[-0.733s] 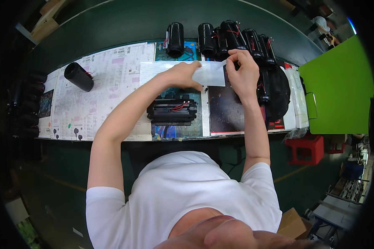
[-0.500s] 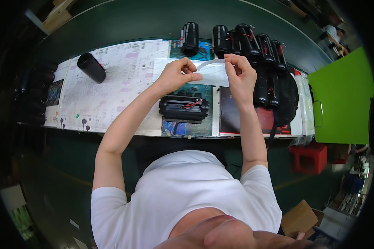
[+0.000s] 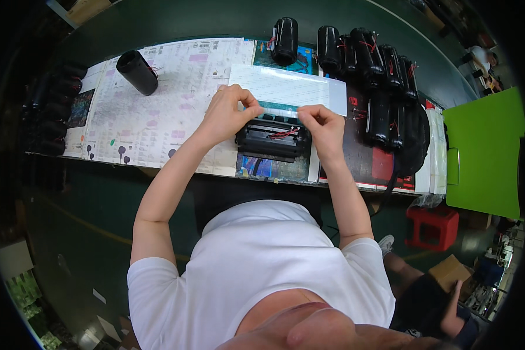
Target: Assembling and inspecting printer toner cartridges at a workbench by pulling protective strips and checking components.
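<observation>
A narrow whitish, see-through strip point(image 3: 281, 112) stretches almost straight between my two hands. My left hand point(image 3: 228, 115) pinches one end between thumb and finger, and my right hand point(image 3: 324, 129) pinches the other. Just below the strip, a black cylindrical housing point(image 3: 265, 142) lies on its side on the table, its open side with red wires facing up. The strip runs along its far edge; whether it touches cannot be made out. Beyond my hands lies a white sheet point(image 3: 280, 84) with faint rows of lines.
Several black cylinders point(image 3: 367, 57) with red wires stand at the back right, beside a black bag point(image 3: 413, 140). One cylinder point(image 3: 137, 72) stands alone at left. A green panel point(image 3: 484, 151) borders the table's right end. Another person point(image 3: 437, 303) is low at the right, by a red stool point(image 3: 431, 226).
Both hands have come nearer to me, from over the white sheet to the black housing. The strip, curved before, is now nearly straight. Another person has come into view at lower right.
</observation>
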`<state>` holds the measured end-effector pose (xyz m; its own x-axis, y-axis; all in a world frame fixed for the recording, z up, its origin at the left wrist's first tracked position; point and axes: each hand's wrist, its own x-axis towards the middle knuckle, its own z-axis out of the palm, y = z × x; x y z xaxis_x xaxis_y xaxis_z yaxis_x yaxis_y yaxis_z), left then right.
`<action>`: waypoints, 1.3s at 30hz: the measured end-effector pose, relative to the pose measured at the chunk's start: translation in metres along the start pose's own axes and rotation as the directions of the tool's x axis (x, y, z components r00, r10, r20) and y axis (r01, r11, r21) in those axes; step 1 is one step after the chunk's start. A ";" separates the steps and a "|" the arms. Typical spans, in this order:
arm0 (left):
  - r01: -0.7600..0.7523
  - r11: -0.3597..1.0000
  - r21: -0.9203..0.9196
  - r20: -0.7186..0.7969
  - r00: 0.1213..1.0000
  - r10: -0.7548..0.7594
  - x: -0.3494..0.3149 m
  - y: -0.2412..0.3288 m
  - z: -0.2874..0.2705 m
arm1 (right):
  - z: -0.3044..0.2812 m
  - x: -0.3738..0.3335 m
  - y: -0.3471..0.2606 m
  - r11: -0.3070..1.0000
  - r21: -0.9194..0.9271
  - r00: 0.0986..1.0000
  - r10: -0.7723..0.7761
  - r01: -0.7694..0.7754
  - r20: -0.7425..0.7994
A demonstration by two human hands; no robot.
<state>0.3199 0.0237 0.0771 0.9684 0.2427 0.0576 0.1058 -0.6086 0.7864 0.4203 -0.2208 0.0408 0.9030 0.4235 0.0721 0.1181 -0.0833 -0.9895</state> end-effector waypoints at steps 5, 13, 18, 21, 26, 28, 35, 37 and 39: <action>-0.223 0.959 0.173 -0.059 0.970 0.236 -0.036 0.013 -0.003 | 0.004 -0.037 -0.008 0.949 -0.125 0.955 -0.295 0.289 -0.027; -0.357 0.892 0.278 -0.177 0.893 0.413 -0.047 0.014 0.009 | 0.010 -0.041 -0.010 0.822 -0.327 0.867 -0.498 0.466 -0.017; -0.361 0.882 0.303 -0.189 0.884 0.427 -0.049 0.013 0.014 | 0.012 -0.038 -0.019 0.756 -0.411 0.836 -0.548 0.510 0.029; -0.360 0.878 0.315 -0.192 0.882 0.431 -0.051 0.015 0.016 | 0.013 -0.037 -0.022 0.730 -0.456 0.833 -0.550 0.509 0.049; -0.357 0.854 0.379 -0.144 0.888 0.436 -0.049 0.025 0.012 | 0.013 -0.037 -0.035 0.636 -0.588 0.832 -0.541 0.500 0.122; -0.328 0.808 0.490 -0.064 0.910 0.409 -0.046 0.032 0.010 | 0.014 -0.039 -0.042 0.573 -0.654 0.828 -0.540 0.494 0.152; -0.179 0.878 0.444 0.095 0.984 0.152 -0.037 0.034 -0.009 | 0.017 -0.041 -0.066 0.304 -0.880 0.902 -0.351 0.364 0.252; -0.182 0.965 0.191 0.117 0.980 0.162 -0.042 0.026 -0.014 | 0.018 -0.033 -0.070 0.282 -0.873 0.883 -0.376 0.398 0.281; -0.202 0.976 0.083 0.127 0.974 0.190 -0.042 0.006 -0.014 | 0.025 -0.024 -0.071 0.255 -0.799 0.815 -0.384 0.545 0.433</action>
<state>0.2762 0.0202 0.0885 0.9915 0.0247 0.1277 -0.0731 -0.7058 0.7046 0.3803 -0.2028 0.1063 0.5119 0.7680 0.3849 0.8520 -0.5112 -0.1132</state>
